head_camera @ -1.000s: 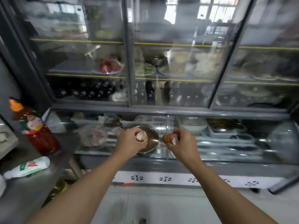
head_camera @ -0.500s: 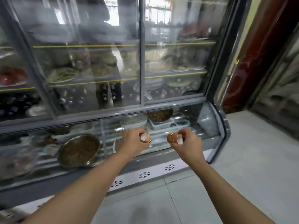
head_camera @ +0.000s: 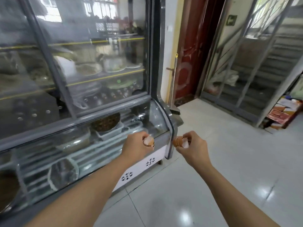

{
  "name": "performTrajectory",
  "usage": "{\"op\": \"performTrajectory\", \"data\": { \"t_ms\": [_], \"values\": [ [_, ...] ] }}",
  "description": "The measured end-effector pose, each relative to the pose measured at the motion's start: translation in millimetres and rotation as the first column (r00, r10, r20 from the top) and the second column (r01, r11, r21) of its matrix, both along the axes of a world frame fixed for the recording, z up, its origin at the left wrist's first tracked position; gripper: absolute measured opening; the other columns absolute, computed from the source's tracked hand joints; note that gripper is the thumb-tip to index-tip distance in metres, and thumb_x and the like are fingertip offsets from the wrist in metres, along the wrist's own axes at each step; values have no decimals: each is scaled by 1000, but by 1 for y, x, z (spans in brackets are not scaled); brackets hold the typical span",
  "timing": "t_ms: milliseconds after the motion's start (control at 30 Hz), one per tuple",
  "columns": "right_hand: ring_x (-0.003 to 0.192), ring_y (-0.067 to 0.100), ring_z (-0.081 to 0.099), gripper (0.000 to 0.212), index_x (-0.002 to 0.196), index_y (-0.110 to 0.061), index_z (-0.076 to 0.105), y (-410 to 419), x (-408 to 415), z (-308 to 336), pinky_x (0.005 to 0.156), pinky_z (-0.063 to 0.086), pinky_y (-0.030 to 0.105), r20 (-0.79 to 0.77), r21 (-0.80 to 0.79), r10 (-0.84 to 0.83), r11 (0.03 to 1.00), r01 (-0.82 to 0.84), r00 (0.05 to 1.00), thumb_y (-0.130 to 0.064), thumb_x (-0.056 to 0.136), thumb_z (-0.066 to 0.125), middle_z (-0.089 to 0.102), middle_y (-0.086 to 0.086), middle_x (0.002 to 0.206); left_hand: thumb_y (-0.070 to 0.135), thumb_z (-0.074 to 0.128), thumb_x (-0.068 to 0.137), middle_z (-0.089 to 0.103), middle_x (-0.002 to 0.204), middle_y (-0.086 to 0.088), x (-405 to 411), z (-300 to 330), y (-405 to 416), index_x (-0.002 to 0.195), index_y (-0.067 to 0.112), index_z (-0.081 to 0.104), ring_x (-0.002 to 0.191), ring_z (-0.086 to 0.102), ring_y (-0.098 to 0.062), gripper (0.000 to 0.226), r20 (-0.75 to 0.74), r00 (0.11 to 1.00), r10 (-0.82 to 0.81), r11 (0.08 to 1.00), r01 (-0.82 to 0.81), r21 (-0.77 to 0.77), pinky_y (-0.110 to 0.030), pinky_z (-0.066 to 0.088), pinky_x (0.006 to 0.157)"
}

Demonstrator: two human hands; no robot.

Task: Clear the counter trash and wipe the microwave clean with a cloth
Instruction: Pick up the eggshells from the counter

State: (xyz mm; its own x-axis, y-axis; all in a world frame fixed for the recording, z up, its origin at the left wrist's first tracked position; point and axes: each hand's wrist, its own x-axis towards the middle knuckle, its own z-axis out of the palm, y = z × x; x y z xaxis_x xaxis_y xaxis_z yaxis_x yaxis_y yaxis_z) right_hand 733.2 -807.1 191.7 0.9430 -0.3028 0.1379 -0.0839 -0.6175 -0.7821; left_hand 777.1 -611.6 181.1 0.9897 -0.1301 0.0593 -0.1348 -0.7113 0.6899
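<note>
My left hand (head_camera: 136,147) is closed around a broken brown eggshell (head_camera: 148,141), its white inside facing up. My right hand (head_camera: 193,148) grips more brown eggshell pieces (head_camera: 180,142) between thumb and fingers. Both hands are held out in front of me at about the same height, a short gap apart, over the right end of a glass display fridge (head_camera: 170,128). No microwave, cloth or counter is in view.
The display fridge fills the left half, with dishes and bowls behind its glass. A broom (head_camera: 173,89) leans in the corner by a red door (head_camera: 191,51). Glossy tiled floor (head_camera: 221,161) spreads to the right. A metal gate (head_camera: 246,63) and stacked papers (head_camera: 285,110) stand at far right.
The view has swung right along the fridge: the counter with bottles has left the frame, and the door, gate and open floor have come in. Both hands still hold the eggshells.
</note>
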Motion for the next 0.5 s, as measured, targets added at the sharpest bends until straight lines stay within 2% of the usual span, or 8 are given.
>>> {"op": "performTrajectory", "data": {
  "t_ms": [67, 133, 267, 367, 500],
  "values": [
    [51, 1, 52, 29, 91, -16, 52, -22, 17, -4, 39, 37, 6, -11, 6, -38, 999, 38, 999, -9, 72, 74, 54, -1, 78, 24, 77, 69, 69, 92, 5, 22, -2, -24, 97, 23, 68, 84, 63, -14, 30, 1, 1000, -28, 1000, 28, -1, -30, 54, 75],
    [60, 2, 49, 31, 94, -18, 53, -41, 37, -7, 41, 37, 9, -23, -18, -76, 997, 75, 997, -13, 72, 75, 52, -4, 79, 24, 77, 69, 69, 91, 6, 47, -5, -46, 97, 24, 68, 84, 63, -14, 29, -7, 999, -48, 999, 48, 0, -32, 54, 76],
    [65, 3, 47, 33, 99, -18, 55, -80, 89, -13, 43, 35, 11, -31, -27, -143, 989, 143, 989, -15, 72, 74, 54, -3, 83, 24, 77, 68, 66, 81, 11, 111, -11, -87, 85, 30, 64, 78, 61, -11, 22, -8, 996, -84, 996, 83, -25, -26, 51, 68],
    [68, 6, 48, 34, 99, -18, 56, -109, 134, -12, 47, 34, 10, -41, -41, -180, 983, 179, 983, -15, 72, 75, 55, -3, 86, 24, 78, 68, 67, 85, 10, 166, -12, -116, 91, 30, 67, 80, 62, -12, 26, -2, 993, -118, 992, 118, -37, -28, 52, 72],
    [68, 8, 51, 33, 99, -19, 55, -140, 189, -8, 42, 35, 11, -48, -16, -227, 974, 227, 973, -16, 73, 74, 56, 0, 90, 28, 78, 66, 66, 83, 12, 233, -12, -152, 89, 32, 66, 78, 63, -10, 26, -11, 986, -164, 986, 163, -28, -29, 54, 72]
  ]
}}
